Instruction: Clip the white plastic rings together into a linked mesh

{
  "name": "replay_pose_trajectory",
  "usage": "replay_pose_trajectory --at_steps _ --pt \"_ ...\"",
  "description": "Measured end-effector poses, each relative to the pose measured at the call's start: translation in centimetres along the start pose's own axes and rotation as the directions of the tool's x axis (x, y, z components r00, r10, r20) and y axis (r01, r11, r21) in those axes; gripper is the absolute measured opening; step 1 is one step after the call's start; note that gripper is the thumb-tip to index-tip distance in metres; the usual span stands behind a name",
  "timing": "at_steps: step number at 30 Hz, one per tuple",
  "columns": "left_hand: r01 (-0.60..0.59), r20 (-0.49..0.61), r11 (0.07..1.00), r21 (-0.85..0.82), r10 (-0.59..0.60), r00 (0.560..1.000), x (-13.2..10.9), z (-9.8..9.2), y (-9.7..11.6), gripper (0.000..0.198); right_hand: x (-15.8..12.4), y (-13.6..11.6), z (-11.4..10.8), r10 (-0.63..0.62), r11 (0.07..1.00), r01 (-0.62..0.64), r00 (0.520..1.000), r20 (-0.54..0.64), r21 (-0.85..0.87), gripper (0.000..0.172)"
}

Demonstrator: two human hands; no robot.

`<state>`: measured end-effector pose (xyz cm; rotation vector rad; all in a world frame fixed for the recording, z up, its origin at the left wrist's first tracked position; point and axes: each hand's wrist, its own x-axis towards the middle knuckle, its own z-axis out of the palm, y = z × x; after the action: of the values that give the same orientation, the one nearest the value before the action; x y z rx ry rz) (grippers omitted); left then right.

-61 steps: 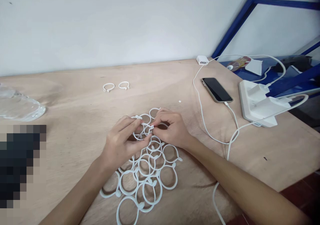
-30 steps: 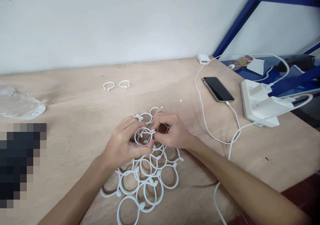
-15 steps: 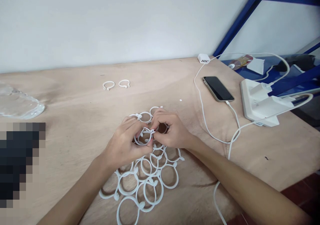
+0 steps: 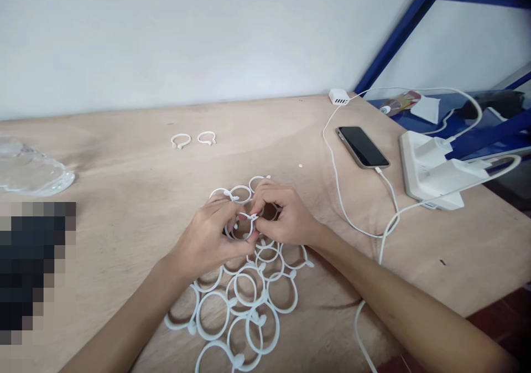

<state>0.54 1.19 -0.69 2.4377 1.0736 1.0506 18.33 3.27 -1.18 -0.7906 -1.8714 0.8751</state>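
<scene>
A small white plastic ring [image 4: 251, 230] is held up between both hands, over a spread of similar rings. My left hand [image 4: 211, 234] is closed around its left side, fingertips on top and thumb below. My right hand [image 4: 284, 215] pinches the ring's small clasp end at its right side. Beneath and in front of the hands lie several linked or overlapping white rings [image 4: 213, 292] with knob-like clasps on the table. The fingers hide part of the held ring and some rings under it.
Two loose white rings [image 4: 181, 134] lie farther back on the wooden table [image 4: 124, 185]. At the right are a phone [image 4: 363, 146] on a charging cable, a white power strip [image 4: 410, 168] with plugs, and a USB charger [image 4: 339, 97]. Clear plastic [image 4: 37, 168] lies at the left.
Several rings below the hands have shifted slightly right and toward me. The held ring has turned a little in my fingers; both hands stay nearly in place.
</scene>
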Motion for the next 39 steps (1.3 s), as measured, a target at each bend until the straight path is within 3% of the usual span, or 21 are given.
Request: replay_pose_trajectory --at_steps 15,27,35,39 --pt "-0.128 -0.027 0.992 -0.011 0.127 0.991 0.21 -0.04 -0.01 0.012 0.03 0.26 -0.04 -0.048 0.999 0.048 0.999 0.025 -0.004 0.019" --pt "-0.146 -0.004 0.989 -0.031 0.146 0.989 0.14 0.04 -0.14 0.010 0.07 0.27 -0.11 -0.083 0.997 0.082 0.995 0.049 0.003 0.022" --pt "-0.144 -0.110 0.981 0.126 0.159 0.981 -0.04 -0.14 -0.03 0.017 0.07 0.47 -0.07 -0.094 0.996 0.094 0.995 0.034 0.003 0.020" --pt "-0.140 -0.112 0.981 0.131 0.155 0.981 -0.11 -0.06 -0.15 0.012 0.06 0.48 -0.11 -0.091 0.996 0.091 0.995 0.031 -0.002 0.021"
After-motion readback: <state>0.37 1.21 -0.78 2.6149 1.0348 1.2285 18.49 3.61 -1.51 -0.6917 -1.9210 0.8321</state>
